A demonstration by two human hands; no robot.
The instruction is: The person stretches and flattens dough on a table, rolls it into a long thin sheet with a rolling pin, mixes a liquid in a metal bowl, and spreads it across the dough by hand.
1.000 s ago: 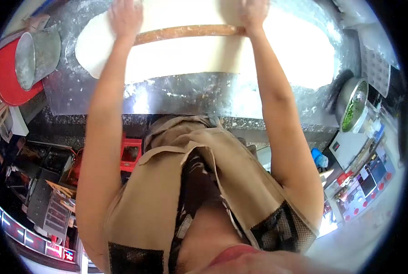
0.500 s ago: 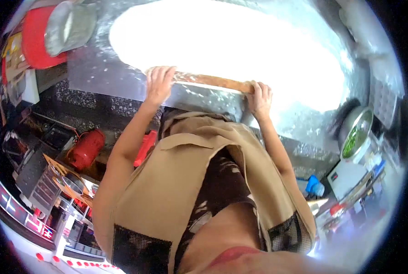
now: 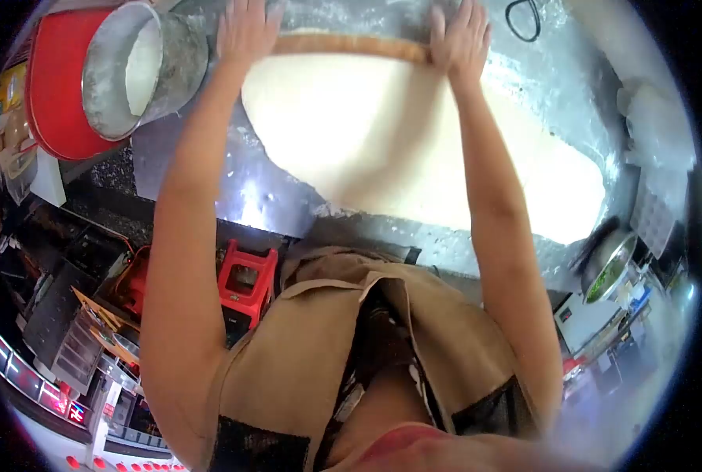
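Note:
A long wooden rolling pin [image 3: 351, 45] lies crosswise at the far part of a broad, pale sheet of dough [image 3: 343, 134]. My left hand [image 3: 247, 33] holds its left end, with the fingers reaching forward over the wood. At the other end, my right hand [image 3: 459, 41] grips the pin in the same way, thumb toward the middle. Both arms are stretched far out across the metal worktop [image 3: 182, 169]. The dough spreads to the right beneath my right forearm, and a shadow crosses it. The pin's ends are hidden under my hands.
A metal drum-shaped container [image 3: 123, 71] and a red tub [image 3: 56, 86] stand at the left. A bowl of chopped greens [image 3: 609, 271] is at the right. A black loop [image 3: 524, 20] lies at the far right of the worktop. Below, a red stool [image 3: 246, 279] stands near my body.
Both hands have pushed the rolling pin away from my body, from the dough's near edge to its far part. My arms have straightened, and the dough's near portion is uncovered.

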